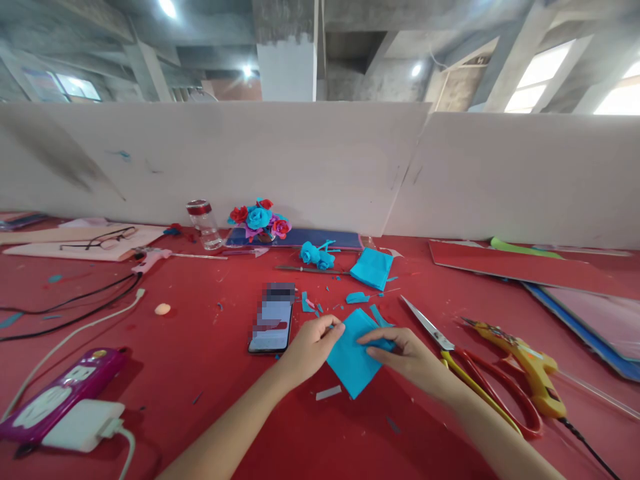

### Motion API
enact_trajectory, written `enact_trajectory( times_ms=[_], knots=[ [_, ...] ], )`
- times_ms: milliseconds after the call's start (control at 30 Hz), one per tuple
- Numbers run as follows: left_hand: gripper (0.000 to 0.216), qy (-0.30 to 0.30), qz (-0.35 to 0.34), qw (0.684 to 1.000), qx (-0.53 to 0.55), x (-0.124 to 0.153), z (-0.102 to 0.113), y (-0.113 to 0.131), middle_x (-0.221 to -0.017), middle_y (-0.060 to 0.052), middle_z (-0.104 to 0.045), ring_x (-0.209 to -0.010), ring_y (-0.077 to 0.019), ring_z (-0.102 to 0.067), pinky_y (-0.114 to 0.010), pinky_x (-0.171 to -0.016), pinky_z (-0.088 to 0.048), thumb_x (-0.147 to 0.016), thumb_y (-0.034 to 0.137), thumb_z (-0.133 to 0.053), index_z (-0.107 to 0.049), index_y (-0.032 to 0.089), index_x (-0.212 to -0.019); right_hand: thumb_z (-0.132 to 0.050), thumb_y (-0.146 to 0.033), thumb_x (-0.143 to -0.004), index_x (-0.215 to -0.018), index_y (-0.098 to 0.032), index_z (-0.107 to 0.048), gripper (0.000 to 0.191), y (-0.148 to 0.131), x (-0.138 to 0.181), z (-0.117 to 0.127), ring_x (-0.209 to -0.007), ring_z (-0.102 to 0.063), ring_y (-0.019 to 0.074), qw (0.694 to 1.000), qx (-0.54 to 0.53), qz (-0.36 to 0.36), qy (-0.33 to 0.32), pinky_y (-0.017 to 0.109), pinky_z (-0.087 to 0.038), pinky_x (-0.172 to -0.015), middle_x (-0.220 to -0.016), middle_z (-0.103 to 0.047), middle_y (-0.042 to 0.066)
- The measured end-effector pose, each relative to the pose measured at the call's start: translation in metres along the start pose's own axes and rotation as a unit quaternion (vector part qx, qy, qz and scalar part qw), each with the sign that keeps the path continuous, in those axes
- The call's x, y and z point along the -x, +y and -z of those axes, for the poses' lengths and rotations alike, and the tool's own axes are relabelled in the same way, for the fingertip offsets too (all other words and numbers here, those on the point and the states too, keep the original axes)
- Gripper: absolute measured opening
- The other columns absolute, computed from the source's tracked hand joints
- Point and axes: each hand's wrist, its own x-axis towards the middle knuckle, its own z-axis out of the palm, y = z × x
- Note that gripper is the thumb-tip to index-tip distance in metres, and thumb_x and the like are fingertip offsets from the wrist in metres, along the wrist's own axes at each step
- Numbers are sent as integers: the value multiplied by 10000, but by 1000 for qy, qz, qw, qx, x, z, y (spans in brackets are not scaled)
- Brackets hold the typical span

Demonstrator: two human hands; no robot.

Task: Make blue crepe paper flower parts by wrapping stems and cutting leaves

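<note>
Big red counter (210,413) under everything, white divider boards (300,160) standing well beyond the fingers. Off to the right of the right hand (407,357) there's a stack of coloured sheets (575,293), then a yellow glue gun (530,363), and scissors (470,370) lying just beside that hand with the blades open. Way left of the left hand (310,347) sits a purple power strip (60,393) with a white charger plugged in. A phone (273,323) lies flat just left of the left fingers. Beyond the fingers, a small bunch of paper roses (260,220) and a folded blue square (373,268). The blue paper (353,363) lies on the counter between both hands: left fingers are pinched shut on its top corner, right fingers rest flat and loose on its right edge. Tiny blue scraps (357,297) are scattered just past it.
</note>
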Motion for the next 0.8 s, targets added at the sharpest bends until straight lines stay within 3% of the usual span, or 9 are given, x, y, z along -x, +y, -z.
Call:
enact_trajectory(
  times_ms=[300,533,633,700,733,800],
  knots=[
    [308,0,5,1000,-9,0,-4,-1,-586,64,-264,-520,-97,-238,-232,-490,-211,-872,459,-370,-428,200,-717,-644,-404,-724,-827,-199,-710,239,1,-5,0,-772,-603,218,991,-61,-10,118,332,-484,-690,-838,-701,61],
    [308,15,7,1000,-9,-1,-4,-3,-586,60,-296,-521,-99,-273,-232,-492,-227,-863,465,-385,-481,191,-760,-615,-393,-691,-790,-214,-726,233,-2,-7,0,-675,-592,207,980,-47,-5,193,336,-487,-623,-767,-711,48],
    [313,30,12,999,11,0,-4,-3,-596,56,-373,-511,-103,-328,-226,-487,-264,-866,448,-402,-517,205,-1026,-604,-391,-700,-798,-214,-725,236,-3,-7,0,-706,-604,223,981,-30,2,192,349,-495,-648,-781,-716,51],
    [412,20,-10,999,44,2,-3,-2,-692,31,-501,-565,-114,-430,-222,-525,-341,-853,399,-458,-417,259,-1237,-587,-387,-716,-818,-208,-719,245,-2,-7,0,-695,-605,223,982,-17,9,190,351,-500,-642,-777,-714,54],
    [450,7,-27,998,49,3,-3,-1,-778,11,-558,-631,-125,-487,-229,-572,-385,-838,370,-493,-405,284,-1271,-579,-384,-724,-831,-204,-715,249,-1,-7,1,-688,-604,220,982,-13,12,188,349,-501,-638,-779,-712,55],
    [391,-26,-47,998,24,5,-2,2,-942,-23,-608,-794,-158,-550,-260,-694,-436,-799,334,-557,-537,294,-1187,-568,-378,-741,-854,-198,-708,254,1,-7,1,-672,-599,211,983,-11,20,181,342,-499,-627,-776,-707,53]
  ],
)
